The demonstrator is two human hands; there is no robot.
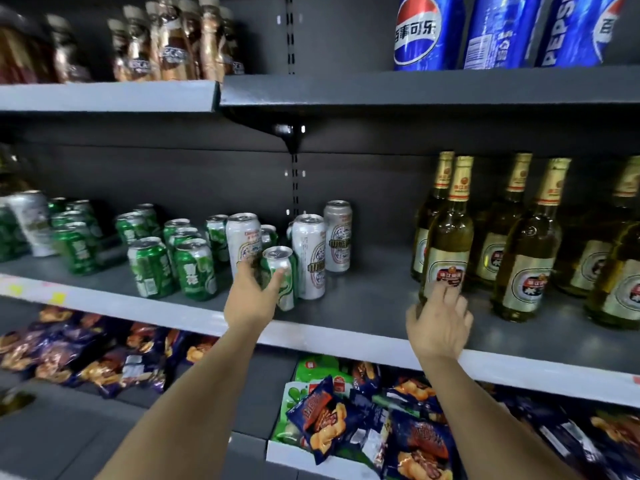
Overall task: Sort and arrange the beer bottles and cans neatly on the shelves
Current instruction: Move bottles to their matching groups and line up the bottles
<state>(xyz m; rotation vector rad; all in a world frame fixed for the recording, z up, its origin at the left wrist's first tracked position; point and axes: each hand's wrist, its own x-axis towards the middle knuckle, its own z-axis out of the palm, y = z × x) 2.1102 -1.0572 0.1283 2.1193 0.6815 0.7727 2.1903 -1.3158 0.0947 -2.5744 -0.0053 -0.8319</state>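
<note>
My left hand [250, 296] grips a short green beer can [284, 276] standing near the front of the middle shelf [346, 336]. Tall white cans [310, 254] stand right behind it, and several green cans [194, 268] crowd the shelf to the left. My right hand [440, 322] reaches to the front beer bottle [448, 233], a green glass bottle with gold foil at the neck. Its fingertips touch the bottle's label low down, fingers spread. More such bottles [530, 244] stand in rows to the right.
A bare stretch of shelf lies between the cans and the bottles. Blue Pepsi cans [427, 32] and brown bottles [173, 43] stand on the upper shelf. Snack bags [346, 420] fill the lower shelf. A shelf bracket [292, 133] hangs at the centre upright.
</note>
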